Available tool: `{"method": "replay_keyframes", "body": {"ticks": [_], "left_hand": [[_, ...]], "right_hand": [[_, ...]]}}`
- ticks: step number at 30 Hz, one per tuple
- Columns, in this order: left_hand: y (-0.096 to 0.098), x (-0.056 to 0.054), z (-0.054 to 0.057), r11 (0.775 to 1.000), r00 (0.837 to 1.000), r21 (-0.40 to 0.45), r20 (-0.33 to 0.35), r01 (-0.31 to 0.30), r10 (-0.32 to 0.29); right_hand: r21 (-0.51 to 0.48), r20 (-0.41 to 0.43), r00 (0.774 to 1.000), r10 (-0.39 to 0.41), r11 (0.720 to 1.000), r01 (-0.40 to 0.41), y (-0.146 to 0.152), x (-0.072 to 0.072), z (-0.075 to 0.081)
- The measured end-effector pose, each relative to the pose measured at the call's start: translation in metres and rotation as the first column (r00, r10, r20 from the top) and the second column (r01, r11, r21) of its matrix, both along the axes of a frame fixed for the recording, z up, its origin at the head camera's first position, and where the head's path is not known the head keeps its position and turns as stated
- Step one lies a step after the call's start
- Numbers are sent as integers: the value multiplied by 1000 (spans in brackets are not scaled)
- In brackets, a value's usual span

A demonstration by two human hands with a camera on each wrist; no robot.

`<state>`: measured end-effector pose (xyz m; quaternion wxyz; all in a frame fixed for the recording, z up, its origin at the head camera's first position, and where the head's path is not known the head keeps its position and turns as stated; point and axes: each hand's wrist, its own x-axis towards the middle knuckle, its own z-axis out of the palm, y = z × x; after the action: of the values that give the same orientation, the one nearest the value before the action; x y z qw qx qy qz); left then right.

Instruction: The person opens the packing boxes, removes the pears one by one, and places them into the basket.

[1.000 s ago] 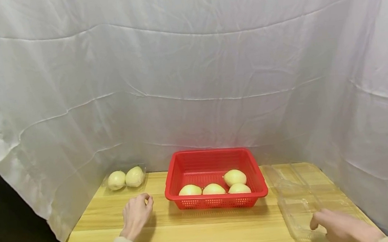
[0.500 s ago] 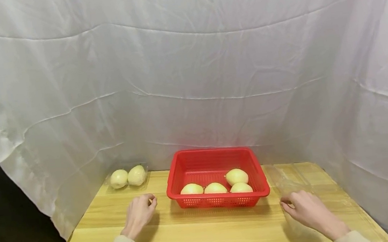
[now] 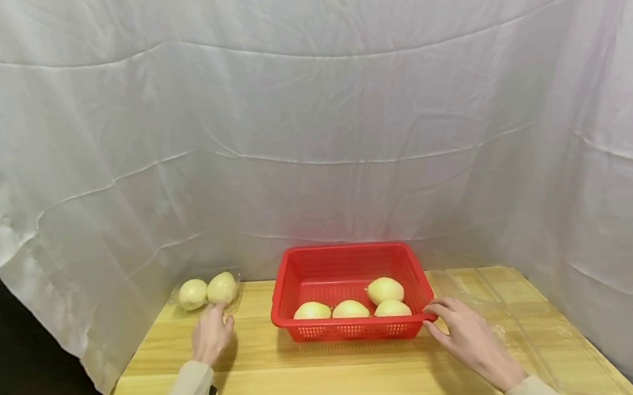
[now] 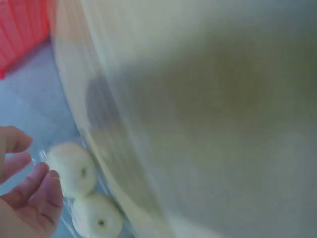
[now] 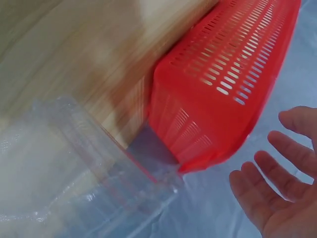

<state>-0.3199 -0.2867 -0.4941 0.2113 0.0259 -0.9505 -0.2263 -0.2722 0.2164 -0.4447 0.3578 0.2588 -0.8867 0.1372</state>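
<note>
In the head view, my left hand (image 3: 212, 336) is at the near side of a clear plastic box (image 3: 236, 292) holding two pale yellow pears (image 3: 193, 294). The left wrist view has its loosely bent fingers (image 4: 43, 194) beside the box and pears; whether they touch it I cannot tell. My right hand (image 3: 469, 339) is at the near right corner of a red perforated basket (image 3: 355, 330). Its fingers (image 5: 277, 171) are spread apart, close to the basket rim, with nothing held in the right wrist view. Several pears (image 3: 384, 290) lie inside the basket, mostly along its near side.
Clear plastic containers (image 3: 516, 305) occupy the right side of the wooden table (image 3: 338, 390); one shows beside the basket in the right wrist view. A grey-white cloth (image 3: 331, 124) hangs behind and at both sides. Dark space lies past the left edge.
My right hand has moved left from the clear containers to the basket's near right corner. The left hand has shifted slightly left and away from me, up to the box of pears.
</note>
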Motion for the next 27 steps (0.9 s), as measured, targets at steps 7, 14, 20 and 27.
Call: {"method": "replay_keyframes", "body": {"ticks": [7, 14, 20, 27], "left_hand": [[-18, -24, 3, 977, 974, -213, -226, -27, -23], [-23, -28, 2, 961, 994, -275, -107, 0, -30], [-20, -29, 4, 965, 999, -262, -38, 10, -20], [-17, -28, -2, 955, 997, -295, -62, 30, -51]], "right_hand": [[28, 23, 999, 38, 999, -39, -2, -6, -8], [10, 80, 996, 46, 999, -47, -5, -9, -3], [21, 112, 993, 31, 999, -34, -7, -11, 1], [7, 77, 996, 36, 999, -37, -7, -8, -2]]}}
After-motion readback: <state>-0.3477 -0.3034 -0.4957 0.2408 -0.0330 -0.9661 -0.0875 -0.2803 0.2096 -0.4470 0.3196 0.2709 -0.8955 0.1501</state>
